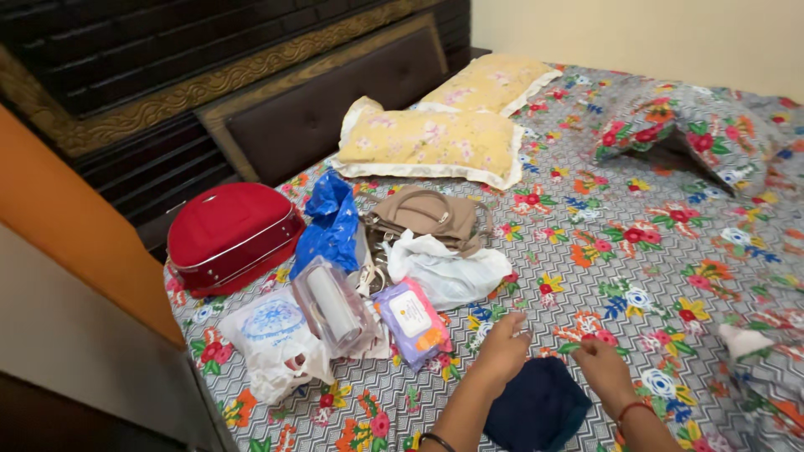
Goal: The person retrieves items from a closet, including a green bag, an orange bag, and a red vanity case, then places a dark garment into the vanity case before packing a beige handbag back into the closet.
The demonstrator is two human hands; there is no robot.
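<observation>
My left hand (502, 345) and my right hand (601, 362) rest on the floral bedsheet (636, 251), both touching the far edge of a dark navy folded cloth (536, 408) that lies between my forearms. Neither hand grips anything that I can see; the fingers are loosely curled. Just left of my left hand lies a purple pack of wipes (410, 320). Beside it stands a clear plastic pouch (332, 306) with a white item inside.
A red case (228, 234), a blue bag (330, 224), a white printed bag (270, 333), a white plastic bag (444, 269) and a tan handbag (432, 216) cluster at left. Two yellow pillows (435, 139) and a floral pillow (687, 125) lie beyond. A dark headboard (318, 100) borders the bed.
</observation>
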